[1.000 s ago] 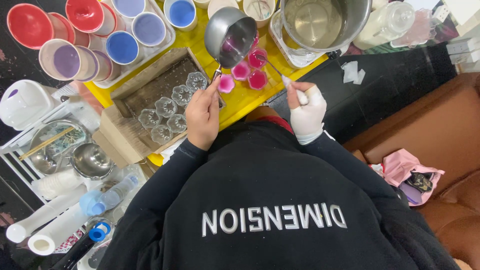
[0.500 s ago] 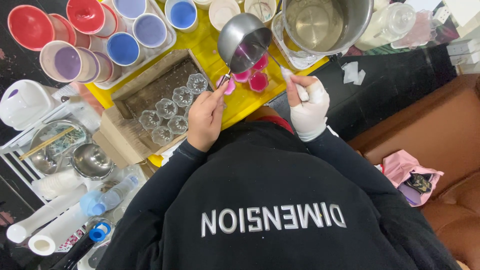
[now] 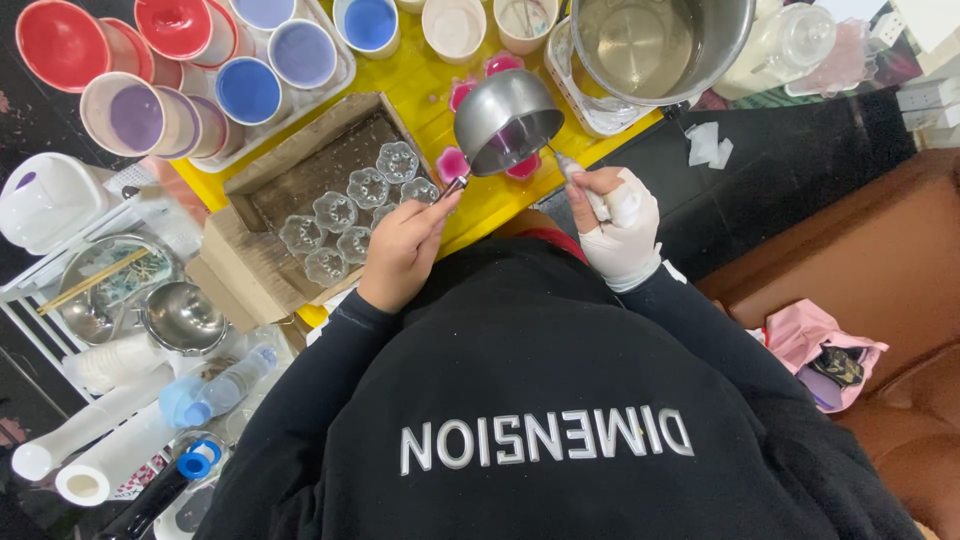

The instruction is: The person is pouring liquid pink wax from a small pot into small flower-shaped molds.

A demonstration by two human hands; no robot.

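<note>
My left hand (image 3: 400,250) grips the handle of a small steel saucepan (image 3: 505,120), which is tilted over a cluster of flower-shaped glass cups filled with pink wax (image 3: 452,163) on the yellow table (image 3: 420,80). My right hand (image 3: 620,225), in a white glove, pinches a thin white stick (image 3: 575,170) whose tip is at the pan's lower rim. Pinkish-purple liquid shows inside the pan. Beside my left hand, several empty glass cups (image 3: 365,187) sit in a cardboard box (image 3: 250,270).
A large steel pot (image 3: 650,45) stands at the back right. Bowls of red, purple and blue wax (image 3: 245,90) fill a tray at the back left. A rack at left holds a metal bowl (image 3: 180,315), a bottle (image 3: 215,390) and white rolls. A pink bag (image 3: 815,345) lies on the brown sofa (image 3: 900,260).
The saucepan has moved nearer to me and rightward over the pink cups. My gloved right hand has shifted slightly, keeping the stick at the pan's rim.
</note>
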